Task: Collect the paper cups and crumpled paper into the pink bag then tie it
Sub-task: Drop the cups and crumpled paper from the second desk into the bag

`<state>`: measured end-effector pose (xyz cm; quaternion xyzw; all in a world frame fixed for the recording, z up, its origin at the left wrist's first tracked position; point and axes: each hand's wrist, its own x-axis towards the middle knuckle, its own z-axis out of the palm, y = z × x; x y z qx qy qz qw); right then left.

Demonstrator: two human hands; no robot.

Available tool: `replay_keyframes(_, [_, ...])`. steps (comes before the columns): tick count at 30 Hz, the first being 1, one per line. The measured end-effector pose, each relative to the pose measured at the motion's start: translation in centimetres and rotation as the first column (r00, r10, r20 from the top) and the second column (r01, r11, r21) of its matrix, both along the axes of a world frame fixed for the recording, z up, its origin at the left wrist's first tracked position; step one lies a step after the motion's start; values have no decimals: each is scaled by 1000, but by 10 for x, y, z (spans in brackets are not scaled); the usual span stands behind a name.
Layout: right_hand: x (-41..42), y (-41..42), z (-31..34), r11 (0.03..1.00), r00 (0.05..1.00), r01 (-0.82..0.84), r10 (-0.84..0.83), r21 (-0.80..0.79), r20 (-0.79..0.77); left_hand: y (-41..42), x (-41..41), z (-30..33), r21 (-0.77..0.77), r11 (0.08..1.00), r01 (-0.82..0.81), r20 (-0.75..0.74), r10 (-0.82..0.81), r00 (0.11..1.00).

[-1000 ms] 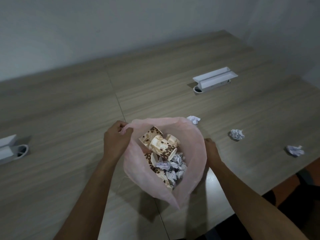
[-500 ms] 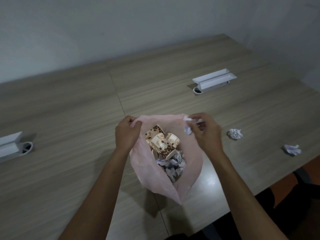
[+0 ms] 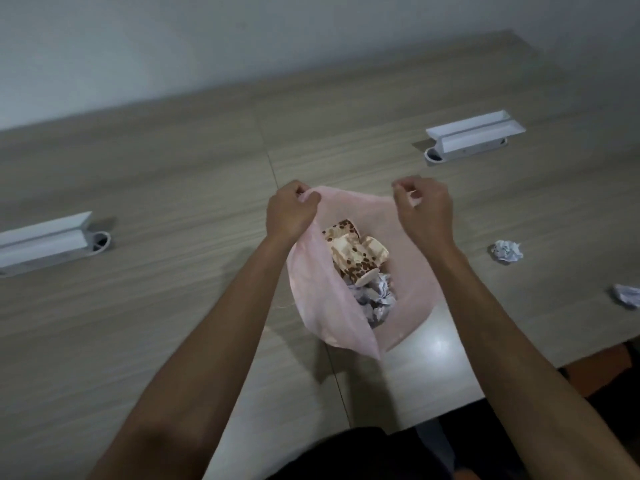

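Note:
A pink bag (image 3: 311,296) stands open on the wooden table (image 3: 173,188). Inside lie brown-spotted paper cups (image 3: 353,254) on top of crumpled paper (image 3: 374,296). My left hand (image 3: 291,213) pinches the bag's far-left rim and holds it up. Over the far-right rim hovers my right hand (image 3: 426,209), fingers loosely curled, with no paper visible in it. Two crumpled paper balls remain on the table to the right: one (image 3: 507,251) close to the bag, another (image 3: 627,296) at the frame's edge.
A white box-shaped fitting (image 3: 474,136) sits on the table at the back right, and another (image 3: 45,240) at the left. The table's near edge runs just below the bag on the right, with my dark-clothed lap under it.
My right hand picked up the paper ball beside the bag's far rim and carried it over the opening. That ball is no longer in its fingers.

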<state>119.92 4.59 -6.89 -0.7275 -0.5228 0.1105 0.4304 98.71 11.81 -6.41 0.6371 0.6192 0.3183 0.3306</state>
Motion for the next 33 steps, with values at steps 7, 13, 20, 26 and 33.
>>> replay_keyframes(7, [76,51,-57,893,990,131,-140,-430,10,12,15,-1,-17,998,52,-39,-53,998])
replay_keyframes(13, [91,60,-97,804,988,-101,153,-586,40,17,20,-10,-28,994,101,-54,-103,993])
replay_keyframes(20, [93,59,-117,834,992,-76,119,-546,43,22,14,-19,-7,997,82,-43,-82,996])
replay_keyframes(26, [91,50,-118,808,993,48,24,-587,113,20,10,-20,1,998,67,-48,-67,997])
replay_keyframes(33, [99,3,-119,773,981,171,-190,-611,34,6,10,-22,-8,997,72,-9,-72,997])
